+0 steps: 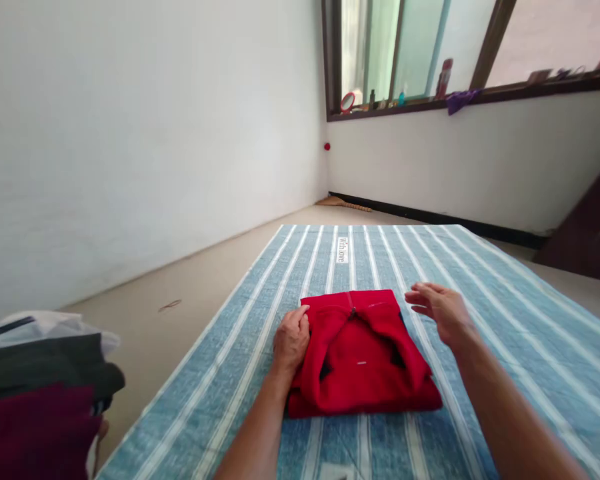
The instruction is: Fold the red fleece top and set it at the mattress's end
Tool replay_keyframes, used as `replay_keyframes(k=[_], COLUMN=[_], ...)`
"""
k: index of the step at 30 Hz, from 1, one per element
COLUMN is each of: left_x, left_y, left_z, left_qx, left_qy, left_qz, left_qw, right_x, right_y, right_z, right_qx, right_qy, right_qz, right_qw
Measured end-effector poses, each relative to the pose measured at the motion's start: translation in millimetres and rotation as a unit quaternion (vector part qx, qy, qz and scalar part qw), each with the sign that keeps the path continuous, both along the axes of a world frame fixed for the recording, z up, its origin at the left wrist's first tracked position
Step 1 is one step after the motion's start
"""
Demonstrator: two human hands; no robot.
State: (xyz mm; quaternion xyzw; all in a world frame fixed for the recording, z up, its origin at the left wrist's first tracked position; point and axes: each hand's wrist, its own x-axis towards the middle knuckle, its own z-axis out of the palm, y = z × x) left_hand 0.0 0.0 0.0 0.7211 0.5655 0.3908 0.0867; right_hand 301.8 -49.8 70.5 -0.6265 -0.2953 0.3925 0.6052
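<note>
A red jacket [353, 390] lies folded into a neat block on the striped cloth, its collar spread and a zip showing at the far middle. Against its left edge is my left hand [292, 339], fingers curled around the fabric near the far left corner. My right hand [441, 311] is raised just off the far right corner, apart from the jacket. Its fingers are stretched out and hold nothing.
A blue-and-white striped cloth [240, 360] covers the table. At lower left sits a pile of clothes [40, 393] in white, dark grey and maroon. A windowsill [410, 107] with small items runs along the back right wall.
</note>
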Motion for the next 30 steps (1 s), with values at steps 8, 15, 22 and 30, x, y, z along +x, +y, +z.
replay_keyframes(k=[8, 15, 22, 30], left_x=[-3, -4, -3, -1], left_y=[0, -3, -5, -7], left_z=[2.1, 5.8, 7.4, 10.2], left_qx=[0.011, 0.004, 0.003, -0.005], left_qy=[-0.006, -0.004, -0.011, -0.015], left_qz=[-0.015, -0.020, -0.020, -0.018], left_qw=[1.000, 1.000, 1.000, 1.000], right_x=[-10, -12, -11, -9], right_y=[16, 18, 16, 18], right_z=[-54.0, -63.8, -58.8, -70.0], right_qx=[-0.024, -0.029, -0.103, -0.070], right_qy=[-0.066, -0.188, -0.173, -0.294], right_qz=[0.013, 0.034, 0.079, 0.085], right_qw=[0.997, 0.981, 0.976, 0.949])
